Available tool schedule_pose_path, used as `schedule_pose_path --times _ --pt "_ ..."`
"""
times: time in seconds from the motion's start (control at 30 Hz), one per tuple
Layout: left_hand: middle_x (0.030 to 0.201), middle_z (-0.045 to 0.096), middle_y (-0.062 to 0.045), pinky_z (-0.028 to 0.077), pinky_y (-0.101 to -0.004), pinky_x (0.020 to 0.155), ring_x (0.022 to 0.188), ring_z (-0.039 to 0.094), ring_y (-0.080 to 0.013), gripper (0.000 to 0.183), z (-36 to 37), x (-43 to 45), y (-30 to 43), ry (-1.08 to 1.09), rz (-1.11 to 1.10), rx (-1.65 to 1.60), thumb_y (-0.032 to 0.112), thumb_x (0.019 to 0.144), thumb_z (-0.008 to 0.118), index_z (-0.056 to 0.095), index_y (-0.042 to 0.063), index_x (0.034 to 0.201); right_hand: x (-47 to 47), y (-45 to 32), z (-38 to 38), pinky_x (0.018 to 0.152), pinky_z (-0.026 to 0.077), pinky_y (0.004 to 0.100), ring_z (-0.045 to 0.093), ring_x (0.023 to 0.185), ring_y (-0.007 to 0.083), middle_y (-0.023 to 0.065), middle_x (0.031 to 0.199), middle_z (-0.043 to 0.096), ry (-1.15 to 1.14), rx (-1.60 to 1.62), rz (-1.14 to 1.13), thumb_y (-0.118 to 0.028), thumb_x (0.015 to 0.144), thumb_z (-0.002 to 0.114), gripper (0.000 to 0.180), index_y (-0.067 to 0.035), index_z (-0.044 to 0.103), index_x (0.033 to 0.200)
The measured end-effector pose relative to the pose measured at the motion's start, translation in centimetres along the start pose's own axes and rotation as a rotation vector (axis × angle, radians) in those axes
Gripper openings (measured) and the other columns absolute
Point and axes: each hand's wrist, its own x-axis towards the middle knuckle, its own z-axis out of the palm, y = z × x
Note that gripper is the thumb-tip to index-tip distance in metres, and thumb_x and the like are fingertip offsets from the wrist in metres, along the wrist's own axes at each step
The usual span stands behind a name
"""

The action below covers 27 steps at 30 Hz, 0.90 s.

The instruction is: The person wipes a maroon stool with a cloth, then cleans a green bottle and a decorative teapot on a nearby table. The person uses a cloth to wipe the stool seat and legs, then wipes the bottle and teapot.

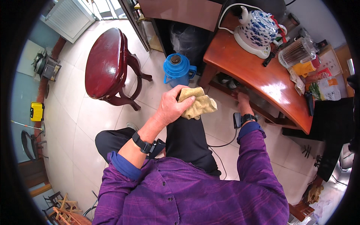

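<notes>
My left hand [175, 104] grips a folded yellow-tan cloth [200, 104] above my knee, thumb on top. Lower down on the right, my right hand [242, 98] reaches beneath the front edge of a brown wooden table [253, 70]. Its fingers are blurred and partly lost in shadow, so what they touch cannot be made out. Close to them, dark objects, perhaps shoes [233, 83], rest on the table's lower shelf. Beyond the cloth stands a blue thermos flask [177, 69] with a brown stopper, on the tiled floor.
A dark red wooden stool [105, 64] stands at the left. On the table are a blue-and-white kettle [258, 29] on its white base, a black hairbrush [271, 57], a ribbed clear container [296, 52] and several packets [327, 88]. A cable [225, 144] hangs near my right wrist.
</notes>
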Motion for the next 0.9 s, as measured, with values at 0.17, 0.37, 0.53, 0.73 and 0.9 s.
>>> schedule_pose_path --times 0.17,0.37,0.53,0.73,0.9 --pt "0.100 0.076 -0.012 0.058 -0.0336 0.082 0.090 0.073 -0.0176 0.033 0.9 0.9 -0.2 -0.026 -0.021 -0.014 0.021 0.091 0.079 0.070 0.001 0.115 5.6 -0.2 1.0 0.087 0.059 0.0426 0.072 0.100 0.0294 0.0169 0.121 0.071 0.029 -0.132 0.049 -0.029 0.108 0.053 0.039 -0.008 0.056 0.140" --pt "0.101 0.074 -0.014 0.058 -0.0341 0.083 0.091 0.073 -0.0225 0.034 1.6 1.4 -0.4 -0.021 -0.012 -0.025 0.019 0.089 0.081 0.070 0.001 0.115 9.4 -1.0 1.7 0.087 0.059 0.0424 0.072 0.101 0.0291 0.0166 0.122 0.071 0.045 -0.202 0.018 -0.029 0.108 0.053 0.038 -0.008 0.056 0.140" --pt "0.105 0.074 -0.012 0.058 -0.0333 0.082 0.093 0.074 -0.0222 0.037 1.8 2.0 -1.1 -0.043 0.103 0.010 0.012 0.087 0.081 0.068 0.001 0.119 11.9 -2.3 3.3 0.087 0.059 0.0423 0.072 0.101 0.0289 0.0163 0.122 0.070 0.045 -0.247 -0.033 -0.028 0.108 0.054 0.038 -0.008 0.056 0.140" --pt "0.105 0.074 -0.013 0.058 -0.0339 0.080 0.092 0.074 -0.0251 0.038 2.2 2.7 -1.6 -0.049 0.174 0.007 0.010 0.084 0.083 0.068 0.001 0.118 14.2 -4.4 4.7 0.087 0.059 0.0422 0.072 0.102 0.0286 0.0160 0.123 0.070 0.037 -0.285 -0.101 -0.028 0.107 0.055 0.038 -0.008 0.056 0.139" --pt "0.104 0.074 -0.013 0.058 -0.0344 0.079 0.091 0.074 -0.0266 0.040 2.4 2.8 -1.7 -0.054 0.183 0.005 0.010 0.083 0.084 0.068 0.001 0.118 14.2 -4.0 4.8 0.087 0.060 0.0420 0.072 0.102 0.0284 0.0157 0.123 0.069 0.037 -0.298 -0.126 -0.027 0.107 0.055 0.038 -0.008 0.056 0.139"
